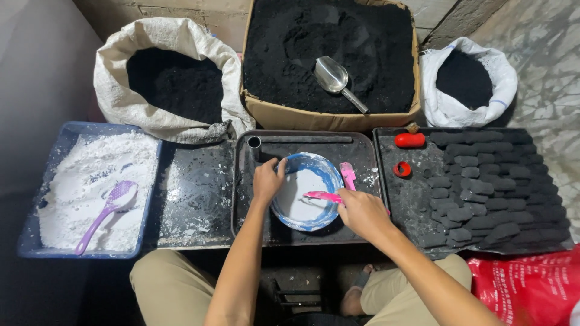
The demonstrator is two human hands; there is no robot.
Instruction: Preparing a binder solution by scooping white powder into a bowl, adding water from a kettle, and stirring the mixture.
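head view: left hand [267, 180] grips blue bowl [319, 168] rim; right hand [361, 212] holds pink spoon [324, 196].

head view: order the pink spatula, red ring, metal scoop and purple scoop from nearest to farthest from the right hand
1. pink spatula, just above the right hand
2. red ring, up right
3. metal scoop, in the box at the top
4. purple scoop, far left tray

Both hands [267, 180] [360, 211] forward, fingers curled

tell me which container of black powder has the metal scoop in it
The cardboard box in the middle holds the metal scoop; both sacks flanking it have none.
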